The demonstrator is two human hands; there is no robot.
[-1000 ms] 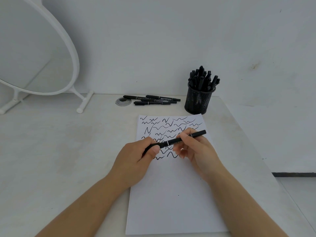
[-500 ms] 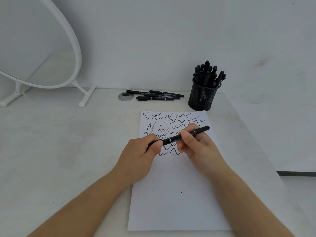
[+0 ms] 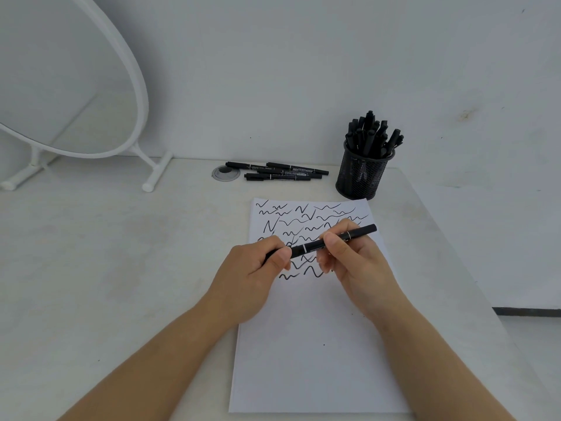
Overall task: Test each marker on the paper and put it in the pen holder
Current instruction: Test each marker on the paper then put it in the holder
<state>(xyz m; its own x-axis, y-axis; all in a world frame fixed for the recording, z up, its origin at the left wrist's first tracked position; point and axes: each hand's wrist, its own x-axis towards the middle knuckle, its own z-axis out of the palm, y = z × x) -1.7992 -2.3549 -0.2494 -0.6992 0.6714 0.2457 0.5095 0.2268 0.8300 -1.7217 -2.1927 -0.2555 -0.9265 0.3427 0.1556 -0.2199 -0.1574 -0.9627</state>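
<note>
Little is being shifted since 0.5 s ago: marker [image 3: 315, 245] is being gripped crosswise over paper [image 3: 306, 344] by left hand [image 3: 252, 278] and right hand [image 3: 355, 262], its upper end being aimed toward pen holder [image 3: 362, 174] at desk's far right.

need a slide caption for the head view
Both hands grip one black marker above the scribbled paper, loose markers and a full pen holder behind.

black marker [image 3: 315, 246], white paper [image 3: 315, 344] with black squiggles, black mesh holder [image 3: 361, 174]
</note>
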